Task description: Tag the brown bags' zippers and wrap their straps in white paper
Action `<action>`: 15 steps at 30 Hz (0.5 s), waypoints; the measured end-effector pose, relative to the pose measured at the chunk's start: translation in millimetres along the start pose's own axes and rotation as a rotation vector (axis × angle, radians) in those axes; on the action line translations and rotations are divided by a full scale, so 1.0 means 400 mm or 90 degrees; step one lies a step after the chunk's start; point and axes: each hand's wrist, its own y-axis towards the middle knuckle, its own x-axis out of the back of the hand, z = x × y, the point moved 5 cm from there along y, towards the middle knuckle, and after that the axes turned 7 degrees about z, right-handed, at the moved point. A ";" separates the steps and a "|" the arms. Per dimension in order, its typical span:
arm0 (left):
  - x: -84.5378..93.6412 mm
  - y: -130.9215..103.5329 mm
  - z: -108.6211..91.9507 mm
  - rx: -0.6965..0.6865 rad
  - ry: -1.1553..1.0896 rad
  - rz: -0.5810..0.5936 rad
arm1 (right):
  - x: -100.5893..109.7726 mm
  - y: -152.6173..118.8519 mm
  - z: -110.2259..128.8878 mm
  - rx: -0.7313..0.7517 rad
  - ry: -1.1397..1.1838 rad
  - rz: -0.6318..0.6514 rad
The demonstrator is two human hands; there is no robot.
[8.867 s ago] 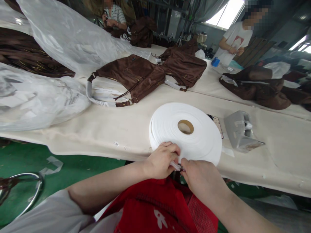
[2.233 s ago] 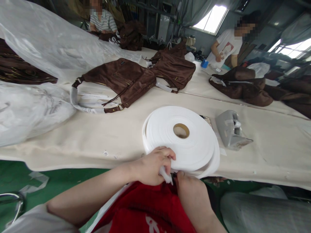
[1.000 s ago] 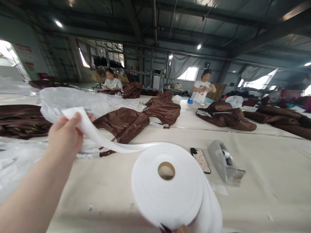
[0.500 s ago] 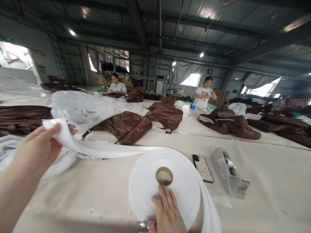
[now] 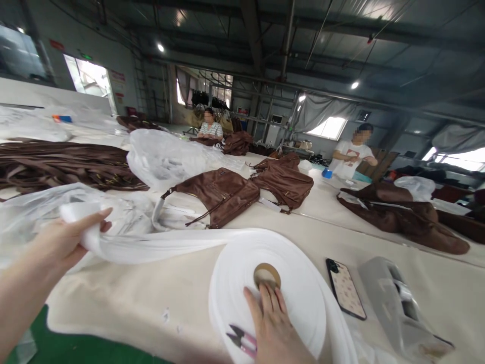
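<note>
A large roll of white strip material (image 5: 235, 283) lies flat on the table, its cardboard core showing. My left hand (image 5: 71, 235) pinches the free end of the strip, which runs slack from the roll's far side out to the left. My right hand (image 5: 275, 318) rests on top of the roll, fingers extended, the tips at the core's near edge. Thread snips (image 5: 244, 341) with pink handles stick out from under this palm, blades pointing left; the hand's grip on them is partly hidden. Brown bags (image 5: 223, 194) lie just beyond the strip.
A phone (image 5: 346, 288) and a grey tape dispenser (image 5: 401, 303) lie right of the roll. Brown straps (image 5: 64, 164) and clear plastic bags (image 5: 162, 156) cover the left side. Two people (image 5: 350, 154) (image 5: 210, 126) are farther back. Green floor (image 5: 87, 349) shows past the table's near edge.
The view has swung left, so things sit farther right. My left hand still holds the strip's end, and my right fingers have slid slightly toward the core. More of the snips shows.
</note>
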 end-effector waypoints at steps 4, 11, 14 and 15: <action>0.018 0.009 0.034 -0.035 -0.038 0.050 | 0.002 -0.003 0.007 -0.003 -0.006 0.007; 0.056 0.053 0.093 0.017 -0.014 0.107 | 0.073 -0.034 0.021 -0.080 0.033 -0.045; 0.049 0.057 0.108 0.035 0.045 0.156 | 0.157 -0.087 0.010 -0.075 0.099 -0.111; 0.045 0.048 0.101 -0.007 0.076 0.161 | 0.197 -0.111 0.002 -0.069 0.125 -0.138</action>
